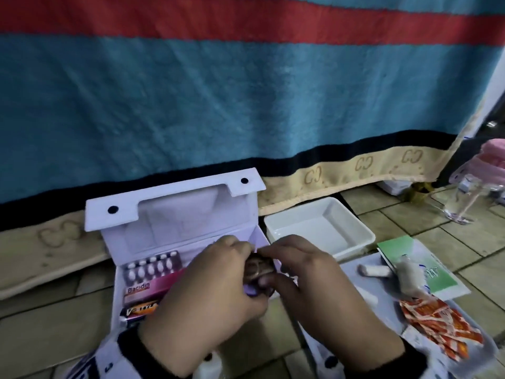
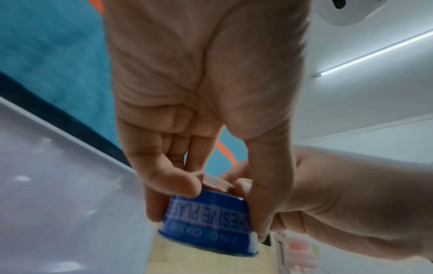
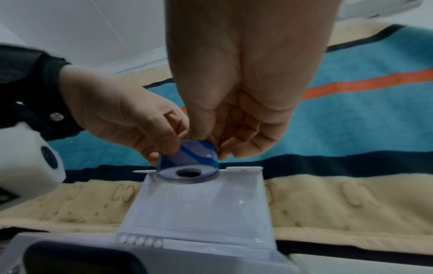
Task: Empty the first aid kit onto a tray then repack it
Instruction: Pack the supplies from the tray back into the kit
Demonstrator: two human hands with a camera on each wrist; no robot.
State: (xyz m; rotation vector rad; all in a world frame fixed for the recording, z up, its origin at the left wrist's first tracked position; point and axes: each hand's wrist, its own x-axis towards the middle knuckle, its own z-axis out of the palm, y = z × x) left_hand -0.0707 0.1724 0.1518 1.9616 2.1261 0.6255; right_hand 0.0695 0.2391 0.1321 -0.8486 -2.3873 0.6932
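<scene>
1. Both hands are closest to us, and they meet over the open first aid box. The left hand and the right hand pinch the same small thing together.
2. That thing is a blue roll of sticky plaster tape. The left thumb and fingers curl round its side. The right hand's fingers curl over its top from the other side. No hand is spread flat.
3. From the right wrist, the tape roll's round face with the hole points down and toward us, so it stands on its edge. It is up in the air, not inside the box yet.
4. The box lies just under and to the left of the roll, so I think the left hand is nearer to the free spot inside.
5. Pill strips and a pink packet already sit in the left part of the box.
6. The white tray is just right of the box and shows no items inside.
7. Orange packets, a green and white pouch and a white roll lie further right, on another flat tray, I think.
</scene>
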